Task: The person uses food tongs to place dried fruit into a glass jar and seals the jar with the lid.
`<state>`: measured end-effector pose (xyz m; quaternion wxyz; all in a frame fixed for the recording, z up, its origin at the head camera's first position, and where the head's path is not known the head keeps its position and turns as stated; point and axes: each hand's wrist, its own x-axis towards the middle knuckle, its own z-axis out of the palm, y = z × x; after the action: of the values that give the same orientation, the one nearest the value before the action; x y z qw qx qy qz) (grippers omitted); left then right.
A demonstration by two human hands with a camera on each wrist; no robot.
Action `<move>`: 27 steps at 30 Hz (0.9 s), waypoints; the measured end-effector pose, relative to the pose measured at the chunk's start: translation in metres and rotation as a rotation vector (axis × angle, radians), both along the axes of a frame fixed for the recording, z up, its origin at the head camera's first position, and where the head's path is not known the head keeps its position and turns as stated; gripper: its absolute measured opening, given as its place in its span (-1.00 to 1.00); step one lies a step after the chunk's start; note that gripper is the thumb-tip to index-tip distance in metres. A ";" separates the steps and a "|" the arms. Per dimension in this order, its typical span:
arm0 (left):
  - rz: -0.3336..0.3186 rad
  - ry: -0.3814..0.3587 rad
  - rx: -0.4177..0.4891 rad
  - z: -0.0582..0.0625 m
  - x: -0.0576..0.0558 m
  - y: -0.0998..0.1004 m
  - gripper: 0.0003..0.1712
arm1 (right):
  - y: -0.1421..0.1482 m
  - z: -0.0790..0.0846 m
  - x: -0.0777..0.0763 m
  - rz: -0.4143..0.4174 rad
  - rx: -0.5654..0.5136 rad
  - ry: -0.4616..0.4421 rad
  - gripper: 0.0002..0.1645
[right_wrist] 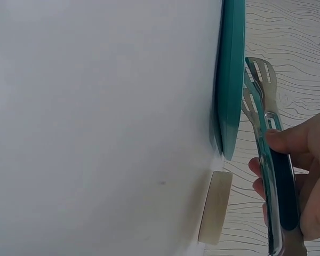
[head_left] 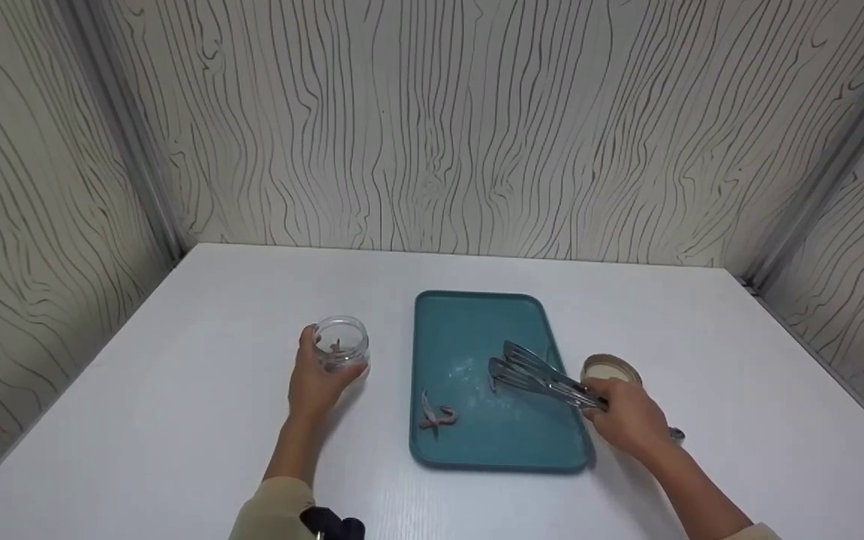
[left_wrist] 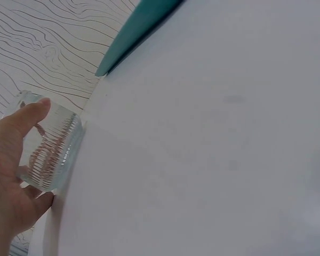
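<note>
My left hand [head_left: 315, 386] grips a clear glass jar [head_left: 353, 352], thumb on one side and fingers round the other. Thin pinkish-brown strips [left_wrist: 47, 152] show through its ribbed wall. In my right hand [head_left: 631, 420] are metal tongs [head_left: 544, 381], pinched between thumb and fingers, with slotted heads slightly apart over the teal tray [head_left: 469, 311]. A small strip [head_left: 493, 385] lies by the tong tips in the head view. More pinkish strips [head_left: 438, 416] lie crossed and curled in the tray's near left corner.
A round, tan-rimmed lid [head_left: 625, 364] lies right of the tray, partly behind my right hand. The white table [head_left: 177, 390] is bounded by a wood-grain patterned panel [head_left: 432, 135] at the back and further panels at the sides.
</note>
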<state>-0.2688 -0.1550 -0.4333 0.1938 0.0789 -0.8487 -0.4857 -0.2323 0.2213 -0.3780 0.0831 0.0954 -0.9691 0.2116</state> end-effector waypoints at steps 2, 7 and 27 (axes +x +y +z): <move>0.002 0.000 -0.002 0.000 0.000 0.000 0.00 | 0.000 0.000 0.000 0.000 0.001 -0.003 -0.64; -0.008 0.024 0.007 0.001 0.000 0.001 -0.02 | -0.002 0.001 -0.003 0.003 -0.008 -0.020 -0.62; 0.005 -0.010 -0.013 0.001 0.001 0.001 0.02 | -0.010 0.000 0.000 0.014 -0.014 0.007 -0.72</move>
<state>-0.2683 -0.1542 -0.4321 0.1914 0.0822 -0.8526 -0.4793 -0.2326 0.2114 -0.3780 0.0858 0.1024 -0.9666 0.2187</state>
